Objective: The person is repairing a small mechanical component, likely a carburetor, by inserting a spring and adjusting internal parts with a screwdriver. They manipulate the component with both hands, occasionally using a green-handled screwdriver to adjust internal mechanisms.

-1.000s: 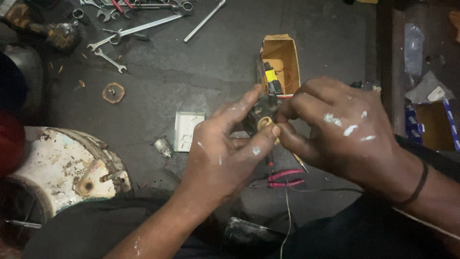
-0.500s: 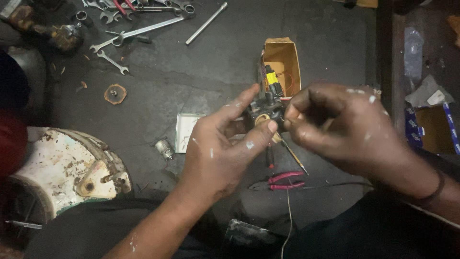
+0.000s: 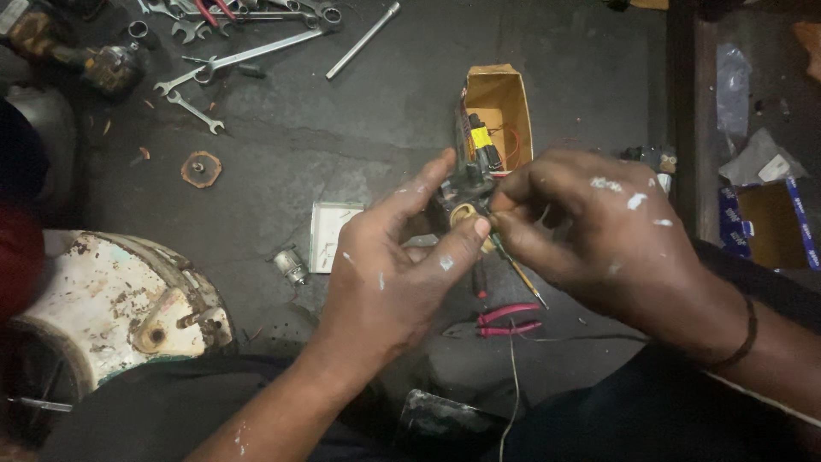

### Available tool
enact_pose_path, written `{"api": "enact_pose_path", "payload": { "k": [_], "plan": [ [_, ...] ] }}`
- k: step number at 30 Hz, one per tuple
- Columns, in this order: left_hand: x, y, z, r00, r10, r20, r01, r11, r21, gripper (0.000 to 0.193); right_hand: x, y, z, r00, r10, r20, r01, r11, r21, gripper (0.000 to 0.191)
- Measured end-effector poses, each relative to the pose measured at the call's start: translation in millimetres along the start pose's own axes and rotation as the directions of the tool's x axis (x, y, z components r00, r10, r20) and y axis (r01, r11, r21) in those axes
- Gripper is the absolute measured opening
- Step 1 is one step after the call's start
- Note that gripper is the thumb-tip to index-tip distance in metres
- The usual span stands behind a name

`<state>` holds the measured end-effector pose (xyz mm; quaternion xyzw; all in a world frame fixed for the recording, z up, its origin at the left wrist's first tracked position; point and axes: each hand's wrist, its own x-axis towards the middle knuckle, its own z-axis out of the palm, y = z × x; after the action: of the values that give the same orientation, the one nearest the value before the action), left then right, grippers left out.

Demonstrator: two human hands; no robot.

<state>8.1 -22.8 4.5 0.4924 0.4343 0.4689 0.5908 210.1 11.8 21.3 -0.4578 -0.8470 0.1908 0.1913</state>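
Both hands meet over a small dark electrical part (image 3: 466, 192) with a brass-coloured ring and a black connector with a yellow band (image 3: 483, 145). My left hand (image 3: 389, 265) grips the part between thumb and fingers. My right hand (image 3: 590, 231) pinches it from the right side, fingers closed on it. A thin screwdriver shaft (image 3: 522, 278) lies just under the hands. Both hands carry white paint flecks.
An open yellow cardboard box (image 3: 505, 107) sits behind the hands. Red-handled pliers (image 3: 509, 318) and a thin wire (image 3: 511, 385) lie near me. Several wrenches (image 3: 231, 60) and a rod (image 3: 363, 38) lie at the far left. A rusty white round part (image 3: 103, 299) sits left, a white card (image 3: 329, 235) beside it.
The hands and the held part shifted slightly right and up; my right hand's fingers have regripped on the part. Everything on the floor stays put.
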Motion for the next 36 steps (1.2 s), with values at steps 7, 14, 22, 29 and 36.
{"api": "enact_pose_path", "payload": {
  "k": [7, 14, 22, 29, 36],
  "plan": [
    [1.0, -0.2, -0.5, 1.000, -0.015, 0.006, 0.014, 0.996, 0.087, 0.065, -1.6, -4.6, 1.0, 0.983, -0.162, -0.091, 0.140, 0.968, -0.208, 0.022],
    [0.9, 0.7, 0.6, 0.999, -0.033, -0.018, 0.034, 0.998, 0.059, 0.065, 1.8, -7.8, -1.0, 0.983, -0.159, -0.097, 0.135, 0.966, -0.220, 0.024],
    [1.4, -0.3, -1.4, 0.999, -0.038, -0.005, 0.038, 0.996, 0.076, 0.067, 0.1, -8.5, -1.7, 0.982, -0.164, -0.094, 0.135, 0.957, -0.258, 0.025],
    [1.8, -0.7, -1.9, 1.000, -0.021, -0.003, 0.021, 0.995, 0.094, 0.067, 1.5, -9.5, -4.1, 0.955, -0.264, -0.134, 0.223, 0.939, -0.264, 0.025],
    [1.2, -0.5, -1.2, 1.000, 0.031, 0.002, -0.031, 0.998, 0.059, 0.065, 3.2, -11.9, -6.1, 0.944, -0.306, -0.122, 0.265, 0.925, -0.272, 0.022]
  ]
}}
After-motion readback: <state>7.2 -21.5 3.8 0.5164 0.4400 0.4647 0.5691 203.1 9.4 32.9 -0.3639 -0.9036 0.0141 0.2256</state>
